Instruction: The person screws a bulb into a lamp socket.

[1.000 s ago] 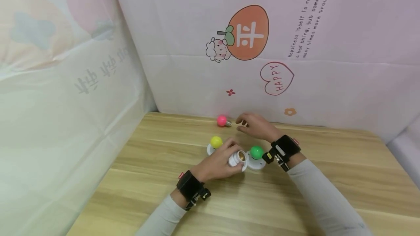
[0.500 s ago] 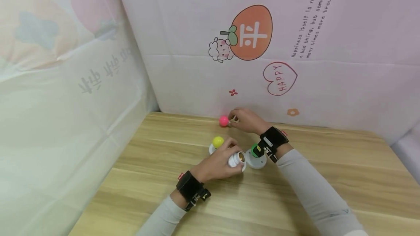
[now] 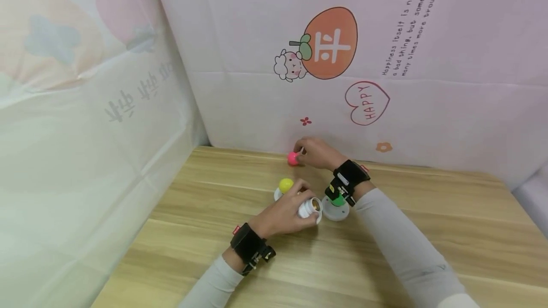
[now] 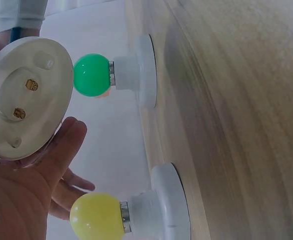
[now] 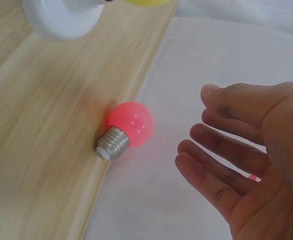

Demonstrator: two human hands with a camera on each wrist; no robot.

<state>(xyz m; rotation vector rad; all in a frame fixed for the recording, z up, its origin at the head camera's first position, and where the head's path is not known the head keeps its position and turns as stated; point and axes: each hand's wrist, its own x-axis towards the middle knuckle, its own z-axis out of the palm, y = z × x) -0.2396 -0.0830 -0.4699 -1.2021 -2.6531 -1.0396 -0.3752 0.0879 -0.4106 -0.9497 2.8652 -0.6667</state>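
An empty white lamp socket [image 3: 310,208] is gripped in the left hand [image 3: 280,213], tilted with its mouth exposed — ready for a bulb. The right hand [image 3: 317,152], fingers spread apart, is held just beside the pink bulb [image 5: 125,127] lying against the backdrop.

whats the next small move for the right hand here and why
Probably close the right hand on the pink bulb. The bulb lies loose on the table by the wall, the fingers are spread beside it without touching, and the left hand holds an empty white socket.
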